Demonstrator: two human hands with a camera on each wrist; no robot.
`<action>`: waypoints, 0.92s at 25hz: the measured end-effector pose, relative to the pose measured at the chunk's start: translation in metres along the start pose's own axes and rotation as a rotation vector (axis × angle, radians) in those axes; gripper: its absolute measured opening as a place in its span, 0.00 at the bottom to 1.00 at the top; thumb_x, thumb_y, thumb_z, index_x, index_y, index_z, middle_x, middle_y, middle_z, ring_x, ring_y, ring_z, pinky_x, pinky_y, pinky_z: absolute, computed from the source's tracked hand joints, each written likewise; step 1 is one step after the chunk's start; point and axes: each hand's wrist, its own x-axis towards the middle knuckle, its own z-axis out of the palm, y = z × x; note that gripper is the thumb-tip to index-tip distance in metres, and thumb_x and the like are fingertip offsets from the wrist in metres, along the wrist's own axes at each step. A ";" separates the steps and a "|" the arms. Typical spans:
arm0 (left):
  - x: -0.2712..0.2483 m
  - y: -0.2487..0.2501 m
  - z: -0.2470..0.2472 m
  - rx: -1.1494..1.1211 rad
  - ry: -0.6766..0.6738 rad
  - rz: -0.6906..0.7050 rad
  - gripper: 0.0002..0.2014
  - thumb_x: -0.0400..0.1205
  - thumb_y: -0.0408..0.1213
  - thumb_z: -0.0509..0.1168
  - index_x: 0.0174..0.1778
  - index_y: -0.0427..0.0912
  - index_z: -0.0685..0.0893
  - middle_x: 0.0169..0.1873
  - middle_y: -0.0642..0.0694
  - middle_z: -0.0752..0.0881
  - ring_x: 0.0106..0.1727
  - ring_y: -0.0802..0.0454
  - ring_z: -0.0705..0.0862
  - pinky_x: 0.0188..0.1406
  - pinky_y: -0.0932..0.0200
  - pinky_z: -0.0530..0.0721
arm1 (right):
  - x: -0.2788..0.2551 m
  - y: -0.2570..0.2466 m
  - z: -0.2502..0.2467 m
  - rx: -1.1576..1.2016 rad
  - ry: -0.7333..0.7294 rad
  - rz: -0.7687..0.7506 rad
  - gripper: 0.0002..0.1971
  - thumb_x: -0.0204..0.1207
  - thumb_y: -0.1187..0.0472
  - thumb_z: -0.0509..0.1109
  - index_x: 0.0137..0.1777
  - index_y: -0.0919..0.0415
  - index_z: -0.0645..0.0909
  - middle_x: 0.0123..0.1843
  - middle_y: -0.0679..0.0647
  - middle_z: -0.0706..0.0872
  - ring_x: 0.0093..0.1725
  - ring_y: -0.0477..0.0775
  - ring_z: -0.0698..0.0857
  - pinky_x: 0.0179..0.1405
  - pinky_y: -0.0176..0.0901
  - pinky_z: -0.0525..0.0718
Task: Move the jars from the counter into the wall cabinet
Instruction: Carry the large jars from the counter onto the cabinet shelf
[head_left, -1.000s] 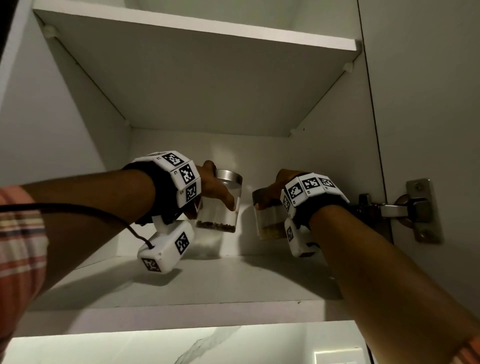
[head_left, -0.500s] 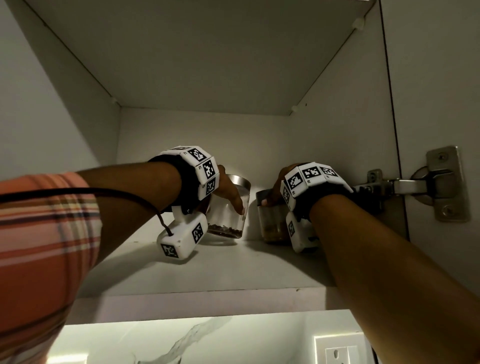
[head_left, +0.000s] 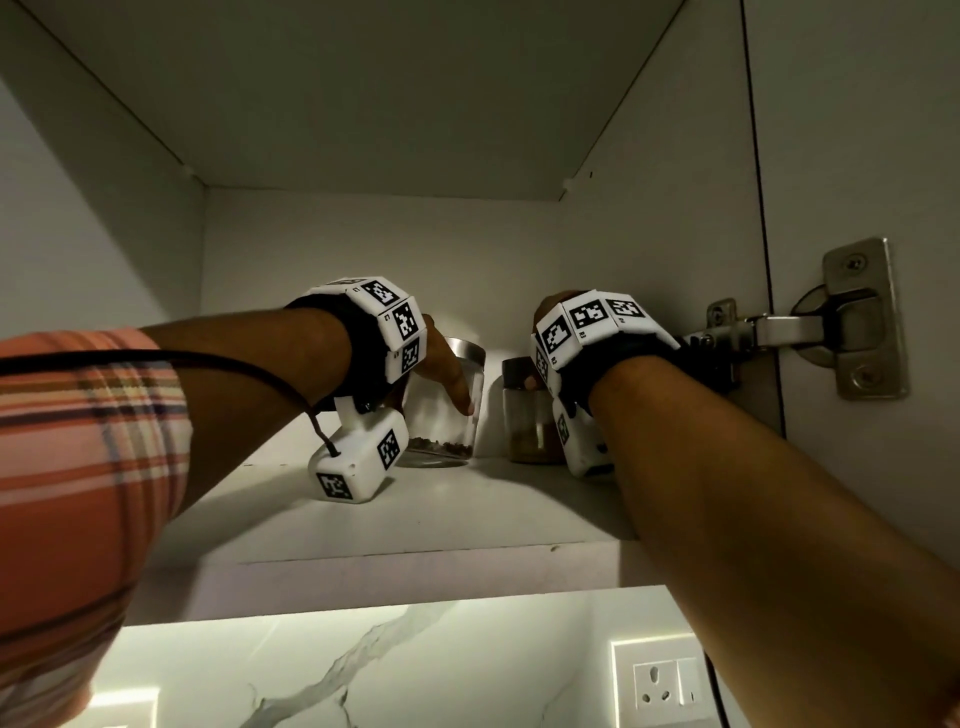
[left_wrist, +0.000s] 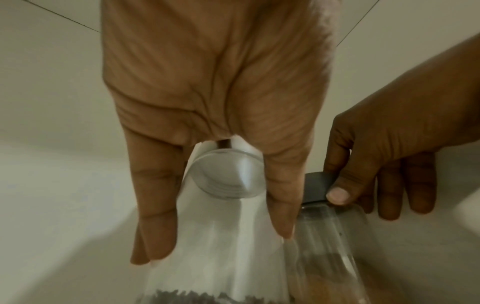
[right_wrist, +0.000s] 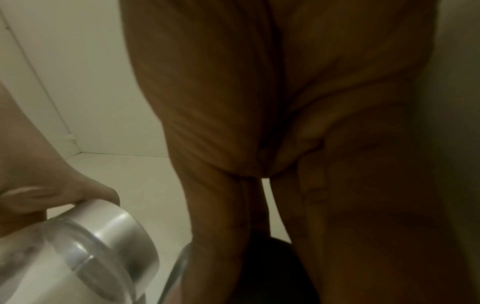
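Placement step, two jars at the back of the wall cabinet. Both jars stand upright on the lower shelf (head_left: 467, 525), close to the rear wall and just beside each other; whether their glass walls touch cannot be told.

Left hand (head_left: 441, 364) — holds the silver-lidded jar (head_left: 447, 410), which carries a thin layer of dark contents at its base. In the left wrist view the fingers (left_wrist: 153, 205) run down the far side of the glass and the thumb (left_wrist: 281, 195) down the near side, only lightly curled, so the jar body sits between them.

Right hand (left_wrist: 384, 160) — grips the dark-lidded jar (head_left: 524, 415), which holds a tan powder. Its thumb (left_wrist: 337, 193) presses on the dark lid (left_wrist: 315, 185) with the fingers wrapped round behind; the right wrist view is too dark to add detail.

Judged stage: both jars appear seated, so release is next. This calls for opening each hand and drawing it straight back, without knocking the neighbouring jar or the door hinge (head_left: 810, 327) beside the right wrist.
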 end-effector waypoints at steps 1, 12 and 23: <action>-0.004 0.001 0.001 -0.013 -0.003 0.006 0.50 0.59 0.38 0.84 0.74 0.39 0.65 0.55 0.26 0.81 0.49 0.28 0.86 0.51 0.35 0.85 | -0.005 0.000 -0.001 -0.017 0.031 -0.037 0.09 0.73 0.58 0.74 0.47 0.62 0.81 0.66 0.69 0.80 0.67 0.71 0.79 0.65 0.64 0.79; -0.020 0.002 -0.007 0.126 0.022 -0.019 0.40 0.69 0.56 0.74 0.70 0.33 0.70 0.45 0.35 0.88 0.55 0.39 0.87 0.59 0.47 0.82 | -0.017 -0.002 0.007 -0.073 0.158 -0.128 0.11 0.76 0.64 0.68 0.35 0.68 0.76 0.57 0.72 0.84 0.56 0.73 0.84 0.55 0.62 0.85; -0.027 0.016 0.000 0.339 0.044 0.056 0.31 0.78 0.53 0.67 0.68 0.31 0.75 0.34 0.41 0.81 0.53 0.45 0.82 0.54 0.56 0.78 | -0.020 0.005 -0.002 -0.030 0.109 -0.144 0.20 0.76 0.63 0.69 0.26 0.59 0.64 0.33 0.54 0.74 0.53 0.62 0.82 0.56 0.53 0.84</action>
